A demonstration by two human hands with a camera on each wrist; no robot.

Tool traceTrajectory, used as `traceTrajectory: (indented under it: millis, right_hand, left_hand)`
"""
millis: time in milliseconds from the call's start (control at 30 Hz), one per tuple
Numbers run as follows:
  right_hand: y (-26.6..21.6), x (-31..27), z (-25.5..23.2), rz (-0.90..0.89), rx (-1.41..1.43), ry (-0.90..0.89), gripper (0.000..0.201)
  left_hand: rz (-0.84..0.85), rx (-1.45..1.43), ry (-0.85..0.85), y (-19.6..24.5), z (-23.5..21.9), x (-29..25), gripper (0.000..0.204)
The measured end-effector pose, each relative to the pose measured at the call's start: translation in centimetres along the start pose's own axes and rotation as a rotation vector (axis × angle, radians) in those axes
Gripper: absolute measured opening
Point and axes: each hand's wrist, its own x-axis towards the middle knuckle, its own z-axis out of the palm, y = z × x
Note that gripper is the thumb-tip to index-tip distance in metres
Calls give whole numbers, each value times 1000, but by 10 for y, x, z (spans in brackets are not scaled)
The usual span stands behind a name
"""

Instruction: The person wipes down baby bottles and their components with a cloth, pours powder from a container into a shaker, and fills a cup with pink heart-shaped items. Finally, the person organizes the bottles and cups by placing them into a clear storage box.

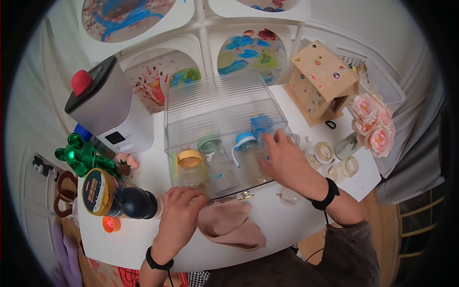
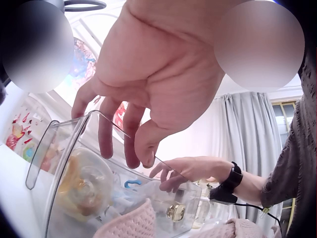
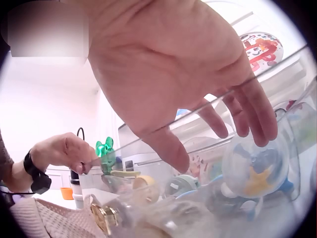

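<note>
A clear plastic storage box with a ridged lid tilted back holds several baby bottles, among them a yellow-collared one, a green-topped one and one with a blue cap and handle. My left hand grips the rim at the front left corner, thumb outside, fingers over the wall. At the right end, my right hand reaches over the wall, fingers spread downward. Beneath its fingertips lies a clear, rounded item with blue and yellow print. A pink cloth lies before the gold clasp.
Left stand a white-grey appliance, a green shiny figure, a yellow-lidded tub and a black bottle. Right are glass jars, pink flowers and a wooden house. An orange cup sits near the table edge.
</note>
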Motion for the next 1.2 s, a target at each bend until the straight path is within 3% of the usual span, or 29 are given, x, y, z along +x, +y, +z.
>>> traceTrajectory:
  millis: [100, 167, 300, 400, 467, 800, 867, 967, 1200]
  right_hand:
    - [7, 2, 0, 22, -9, 49, 54]
    - [11, 2, -1, -94, -153, 110, 53]
    - [22, 6, 3, -110, -165, 101, 55]
    - [34, 14, 11, -93, -133, 52, 59]
    - [33, 16, 10, -23, -67, -174, 63]
    - [35, 26, 9, -113, -133, -246, 69]
    - [32, 21, 8, -11, -29, -115, 74]
    - [21, 19, -8, 96, -33, -80, 74]
    - [12, -4, -39, 49, 112, 80, 60]
  left_hand:
    - [-13, 1, -21, 0, -2, -1, 20]
    - [-22, 0, -22, 0, -2, 0, 20]
    - [-35, -15, -38, 0, -3, -1, 21]
    - [-41, -24, -35, 0, -2, -2, 20]
    - [-47, -31, -31, 0, -2, -3, 20]
    - [-58, -48, -33, 0, 0, -4, 20]
    - [-58, -43, -32, 0, 0, -4, 20]
    - [-58, -45, -39, 0, 0, -4, 21]
    - [-65, -52, -54, -2, 1, -7, 20]
